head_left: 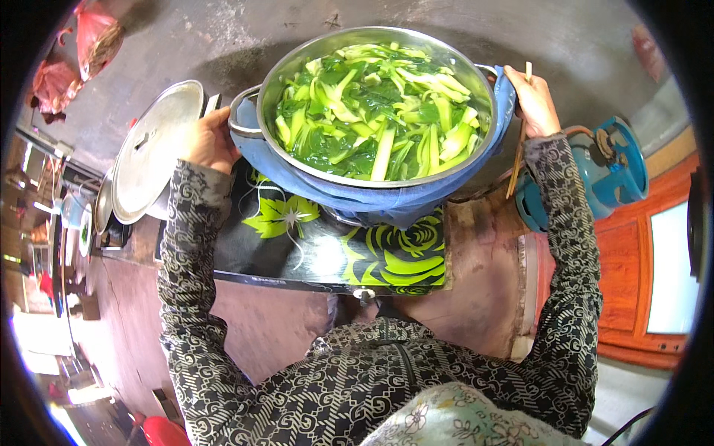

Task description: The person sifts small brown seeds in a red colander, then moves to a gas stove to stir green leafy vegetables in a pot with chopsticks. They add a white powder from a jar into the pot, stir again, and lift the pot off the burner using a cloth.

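A large metal pot (335, 178), filled with chopped leafy greens (383, 111) in liquid, is held by its two side handles. A blue cloth (349, 199) wraps round the pot's near side and reaches both handles. My left hand (212, 145) is closed on the left handle, with the cloth next to it. On the other side, my right hand (533, 102) grips the cloth-covered right handle. A pair of chopsticks (516, 167) is pinched in that hand too, pointing down. Below the pot is a black gas stove (335, 253) with green leaf and flower prints; the pot's base is hidden.
A round metal lid (160, 152) leans beside my left forearm. To the right stands a blue gas cylinder (617, 167) with a hose, near an orange wooden door (617, 260). Red plastic bags (97, 37) are at the upper left. Bowls and kitchenware crowd the far left.
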The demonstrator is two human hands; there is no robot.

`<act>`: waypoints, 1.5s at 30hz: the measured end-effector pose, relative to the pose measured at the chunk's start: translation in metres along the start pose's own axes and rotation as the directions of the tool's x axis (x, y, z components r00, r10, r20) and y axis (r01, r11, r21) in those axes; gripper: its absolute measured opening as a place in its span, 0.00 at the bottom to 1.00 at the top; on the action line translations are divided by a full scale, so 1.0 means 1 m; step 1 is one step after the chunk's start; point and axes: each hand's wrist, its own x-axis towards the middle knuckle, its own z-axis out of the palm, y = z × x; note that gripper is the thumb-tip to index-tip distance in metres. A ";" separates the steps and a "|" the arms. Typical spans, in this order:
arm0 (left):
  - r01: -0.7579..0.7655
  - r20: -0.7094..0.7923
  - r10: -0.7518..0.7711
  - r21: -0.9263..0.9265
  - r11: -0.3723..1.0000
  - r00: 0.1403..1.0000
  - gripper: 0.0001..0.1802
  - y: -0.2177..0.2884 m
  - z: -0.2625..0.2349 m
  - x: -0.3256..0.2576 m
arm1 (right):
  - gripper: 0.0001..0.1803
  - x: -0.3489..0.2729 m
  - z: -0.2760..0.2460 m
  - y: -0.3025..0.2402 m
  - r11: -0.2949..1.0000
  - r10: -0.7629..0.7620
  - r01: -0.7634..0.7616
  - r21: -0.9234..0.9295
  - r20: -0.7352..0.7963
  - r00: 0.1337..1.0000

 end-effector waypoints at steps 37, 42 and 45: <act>-0.263 -0.119 0.265 0.035 0.964 0.957 0.07 -0.001 0.039 -0.086 | 0.11 -0.050 -0.028 -0.018 0.807 0.180 -0.240 0.539 0.162 0.970; -0.229 -0.127 0.235 0.063 0.972 0.964 0.12 -0.002 0.036 -0.115 | 0.10 -0.067 -0.026 -0.045 0.809 0.242 -0.283 0.516 0.147 0.959; -0.279 -0.160 0.291 0.094 0.956 0.943 0.15 -0.003 0.030 -0.131 | 0.10 -0.074 -0.026 -0.046 0.837 0.214 -0.272 0.474 0.173 0.961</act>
